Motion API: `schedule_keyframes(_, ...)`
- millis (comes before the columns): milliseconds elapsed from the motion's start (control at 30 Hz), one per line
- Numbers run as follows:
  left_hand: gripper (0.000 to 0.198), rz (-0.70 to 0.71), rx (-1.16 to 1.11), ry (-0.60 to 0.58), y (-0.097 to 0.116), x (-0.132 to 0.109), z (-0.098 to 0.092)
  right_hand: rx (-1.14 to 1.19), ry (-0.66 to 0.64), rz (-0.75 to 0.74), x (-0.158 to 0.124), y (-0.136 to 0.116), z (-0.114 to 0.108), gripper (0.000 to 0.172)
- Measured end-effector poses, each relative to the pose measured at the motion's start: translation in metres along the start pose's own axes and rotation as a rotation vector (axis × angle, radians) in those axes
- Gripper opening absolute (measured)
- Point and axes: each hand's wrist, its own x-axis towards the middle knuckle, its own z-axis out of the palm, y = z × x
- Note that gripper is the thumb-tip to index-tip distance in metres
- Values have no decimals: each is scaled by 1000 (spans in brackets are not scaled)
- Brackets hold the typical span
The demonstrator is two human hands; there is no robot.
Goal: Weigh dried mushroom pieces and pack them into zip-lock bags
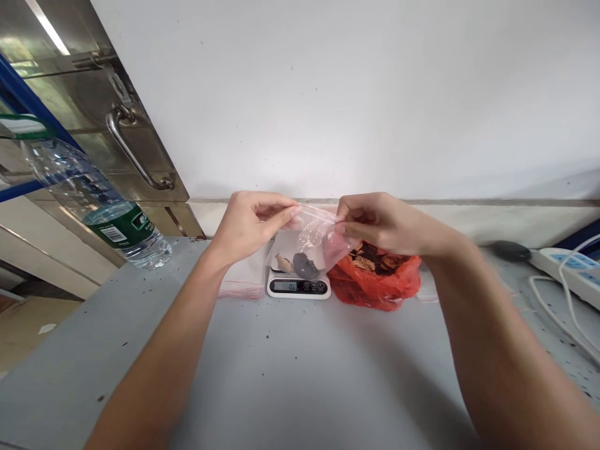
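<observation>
Zip bag [313, 232] up at ctr, pinched both ends!
Water bottle [122, 228] far L; L hand [253, 222], thumb + fingers nipped on its L corner; scale [300, 287] just below ctr, reads 0.0; R hand [387, 222] pinching R corner; red bag [375, 290] w/ dried brown bits [364, 264], R of ctr.

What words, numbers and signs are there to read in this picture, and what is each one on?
"0.0": display of the white scale; the dot is faint.
Power sign: the scale's left button.
"M": its middle button.
Too blurred: its right button and the tiny print under the buttons.
Too blurred: white writing and barcode on the green label of the water bottle.
</observation>
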Motion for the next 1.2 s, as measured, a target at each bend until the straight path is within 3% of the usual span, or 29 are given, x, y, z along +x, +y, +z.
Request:
schedule_keyframes(133, 23, 84, 57, -8, 4, 3, 5, -19, -141, 44, 2, -3, 3, 20)
schedule_keyframes(233, 16, 225, 71, -17, 7, 4, 16, -34, -262, 83, 1, -9, 6, 11)
schedule_keyframes(333, 13, 343, 151, 46, 13, 4, 30, -25, -233, 127, -6, -8, 7, 8)
schedule_keyframes(433, 16, 361, 275, 163, 21, 3, 40, 88, -146, 115, -25, 1, -2, 12)
schedule_keyframes(500, 20, 360, 331, 238, 25, 3, 44, 190, -34, 141, -44, 10, -13, 18)
schedule_keyframes(600, 23, 378, 371, 250, 26, 3, 53, 334, 285, 203, -74, 27, -31, 42)
schedule_keyframes(667, 23, 377, 381, 138, 24, 1, 62, 283, 549, 213, -93, 42, -42, 48)
schedule_keyframes(767, 24, 376, 378, -120, 18, -4, 83, -196, 796, 299, -121, 70, -49, 42)
schedule_keyframes(867, 28, 374, 401, -352, 12, -11, 104, -686, 569, 308, -148, 102, -44, 53)
schedule_keyframes(933, 30, 348, 431, -446, 8, -15, 113, -805, 323, 280, -163, 120, -38, 54)
schedule_keyframes(1000, 32, 316, 455, -514, 7, -17, 118, -828, 173, 267, -171, 131, -33, 58)
schedule_keyframes(1100, 32, 275, 459, -590, 8, -17, 117, -788, 128, 287, -169, 129, -32, 71)
schedule_keyframes(1200, 35, 233, 476, -590, 11, -16, 113, -738, 264, 276, -151, 111, -31, 58)
